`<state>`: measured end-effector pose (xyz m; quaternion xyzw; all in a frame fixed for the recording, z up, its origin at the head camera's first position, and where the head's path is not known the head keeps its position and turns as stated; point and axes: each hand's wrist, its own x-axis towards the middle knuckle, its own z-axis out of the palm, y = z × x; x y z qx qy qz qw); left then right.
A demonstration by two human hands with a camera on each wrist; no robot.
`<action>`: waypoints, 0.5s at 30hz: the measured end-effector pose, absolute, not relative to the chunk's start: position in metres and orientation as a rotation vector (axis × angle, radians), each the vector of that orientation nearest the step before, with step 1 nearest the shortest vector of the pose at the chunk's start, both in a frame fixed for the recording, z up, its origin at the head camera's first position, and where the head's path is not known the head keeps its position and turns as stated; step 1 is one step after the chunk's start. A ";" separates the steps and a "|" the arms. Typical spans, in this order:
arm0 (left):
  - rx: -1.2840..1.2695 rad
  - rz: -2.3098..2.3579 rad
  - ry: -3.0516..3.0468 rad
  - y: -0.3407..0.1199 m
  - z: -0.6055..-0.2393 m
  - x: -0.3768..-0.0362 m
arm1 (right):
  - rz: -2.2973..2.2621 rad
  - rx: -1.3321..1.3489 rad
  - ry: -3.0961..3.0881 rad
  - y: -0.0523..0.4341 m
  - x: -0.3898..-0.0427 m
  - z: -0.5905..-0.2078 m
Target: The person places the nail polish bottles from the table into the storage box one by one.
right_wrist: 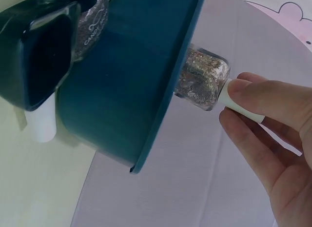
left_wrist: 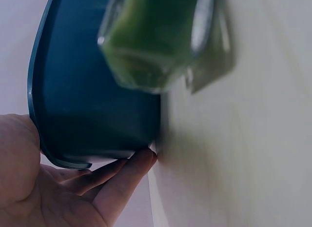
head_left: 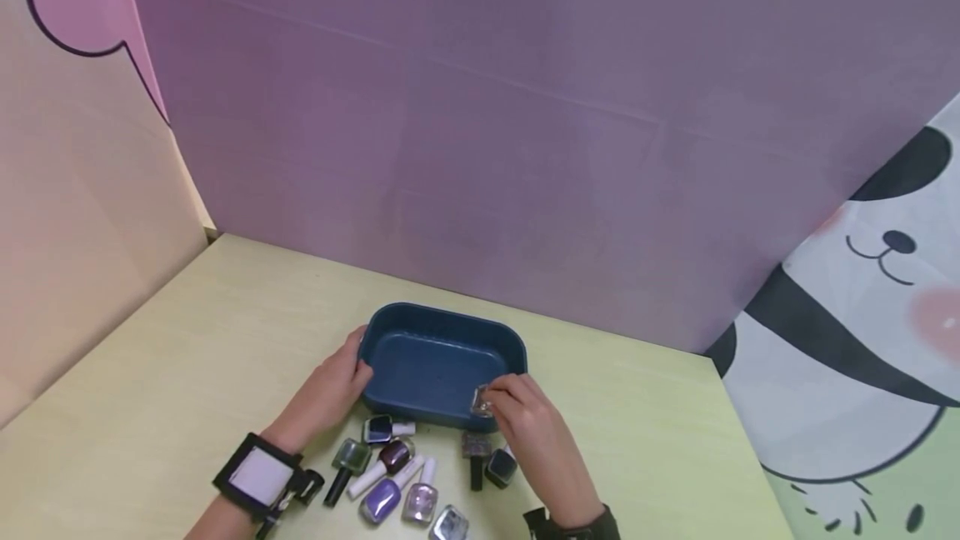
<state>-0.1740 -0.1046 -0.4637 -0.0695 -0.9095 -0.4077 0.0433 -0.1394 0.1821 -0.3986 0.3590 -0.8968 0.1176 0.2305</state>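
Observation:
A dark blue tub with rounded corners stands on the table, its inside bare. My left hand grips its left end, and in the left wrist view the fingers reach along the outer wall. At the front right corner, my right hand holds a clear nail polish bottle with gold and silver glitter. Thumb and fingertips pinch its white cap, and the glass part is at the tub's rim.
Several nail polish bottles lie before the tub: a green one, a purple one, a dark red one, a pink glitter one and a dark one among them. A purple panel stands behind the table.

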 end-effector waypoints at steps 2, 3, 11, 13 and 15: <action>-0.209 -1.248 -2.782 -0.104 -0.464 -0.174 | 0.316 0.983 -2.473 0.183 -0.140 -0.400; -0.209 -1.248 -2.784 -0.104 -0.464 -0.175 | 0.313 0.982 -2.475 0.183 -0.141 -0.400; -0.215 -1.239 -2.791 -0.103 -0.464 -0.175 | 0.330 0.999 -2.486 0.185 -0.145 -0.409; -0.215 -1.235 -2.789 -0.103 -0.464 -0.175 | 0.329 1.009 -2.484 0.185 -0.146 -0.411; -0.214 -1.232 -2.787 -0.102 -0.464 -0.175 | 0.321 1.020 -2.483 0.186 -0.148 -0.413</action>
